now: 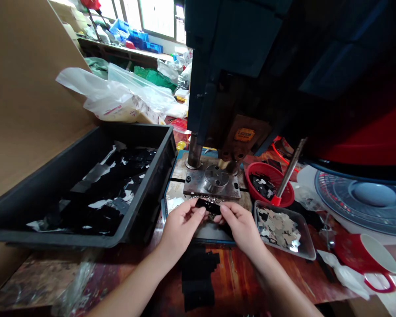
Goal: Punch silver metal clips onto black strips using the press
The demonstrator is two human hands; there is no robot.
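Between my two hands is a small flat black strip (pixel 210 206) with tiny shiny spots on it. My left hand (pixel 184 220) pinches its left end between thumb and fingers. At the right end my right hand (pixel 238 221) pinches it the same way. Just beyond the strip sits a round metal die (pixel 217 177) on a steel block (pixel 191 184), beneath the dark blue press (pixel 227 101). Small shiny metal bits lie in front of the block. Below my hands, a stack of flat black pieces (pixel 199 279) rests on the reddish table.
A large black bin (pixel 128 231) of black and pale sheet pieces stands left. To the right are a red basket (pixel 288 189) of dark parts, a clear tray (pixel 312 246) of grey flat pieces, a red mug (pixel 353 251) and a fan grille (pixel 366 198).
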